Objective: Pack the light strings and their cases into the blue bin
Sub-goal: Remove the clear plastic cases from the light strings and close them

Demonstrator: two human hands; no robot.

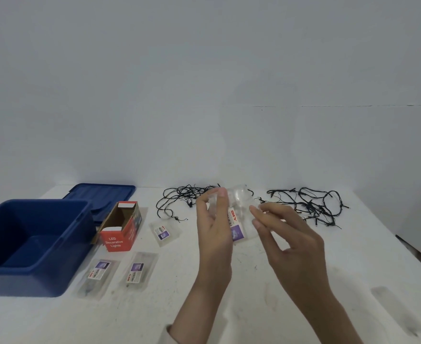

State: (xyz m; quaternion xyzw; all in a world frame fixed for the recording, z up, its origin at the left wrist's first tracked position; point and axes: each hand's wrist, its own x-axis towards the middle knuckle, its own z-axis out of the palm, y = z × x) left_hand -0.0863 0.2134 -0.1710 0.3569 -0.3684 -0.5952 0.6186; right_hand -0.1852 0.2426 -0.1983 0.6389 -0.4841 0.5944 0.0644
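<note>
Both hands are raised over the white table [266, 281] and hold one clear case [239, 220] between them. The left hand [214, 227] stands with its fingers pointing up and pinches the case's left edge between thumb and fingertips. The right hand [287, 235] meets the case from the other side; its fingertips lie on the right edge and seem to pinch it, though blur makes the thumb's hold hard to read. The case is tilted, and its red and purple label faces the camera.

Beyond the left hand, at the table's far edge, lies one tangle of black light string [184, 198]. A second tangle [313, 206] lies beyond the right hand, a little to its right.

Left of the left hand, a small clear case [162, 232] lies flat. Further left lies an open red box [121, 228], and two more clear cases [99, 273] [138, 271] lie side by side nearer the person. The blue bin [25, 281] stands furthest left, open, and its blue lid [105, 196] lies behind it.
</note>
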